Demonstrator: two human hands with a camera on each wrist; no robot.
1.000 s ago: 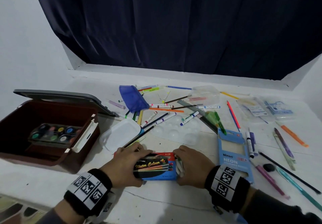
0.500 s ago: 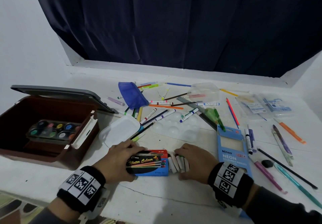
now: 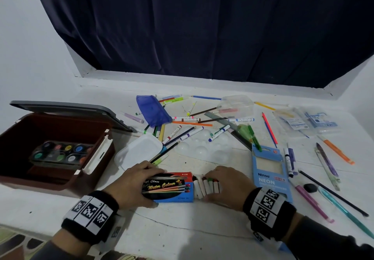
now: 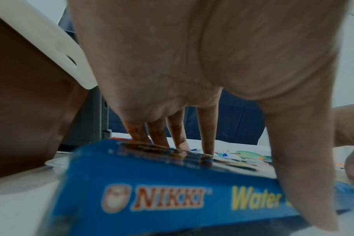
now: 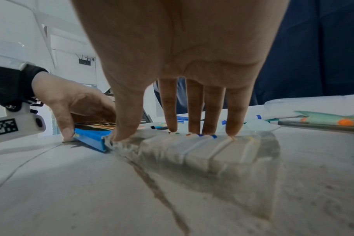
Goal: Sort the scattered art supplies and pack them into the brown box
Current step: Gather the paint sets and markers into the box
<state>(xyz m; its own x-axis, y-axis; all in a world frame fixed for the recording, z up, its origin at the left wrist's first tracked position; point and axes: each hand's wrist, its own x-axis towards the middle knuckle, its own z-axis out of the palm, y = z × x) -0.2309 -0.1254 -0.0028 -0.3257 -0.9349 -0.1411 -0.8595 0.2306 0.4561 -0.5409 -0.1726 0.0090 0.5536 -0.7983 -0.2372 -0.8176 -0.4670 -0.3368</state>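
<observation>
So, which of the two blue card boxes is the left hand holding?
The Water Colour box, with the red and black printed top, gripped by the left hand. The paler Neon box lies untouched beyond the right hand.

Backdrop as I see it, head view: a dark navy curtain [image 3: 202, 27] hangs in folds above a white ledge [image 3: 202, 79], with a white wall [image 3: 30, 47] at left. A thin crack [image 3: 182, 224] crosses the white table [image 3: 182, 239]. Right wrist view: a small black router [image 5: 84, 61] on the far wall.

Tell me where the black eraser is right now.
In the head view the black eraser lies near the table's right front, just right of the blue neon pencil box, between a pink pen and a teal pen.
</observation>
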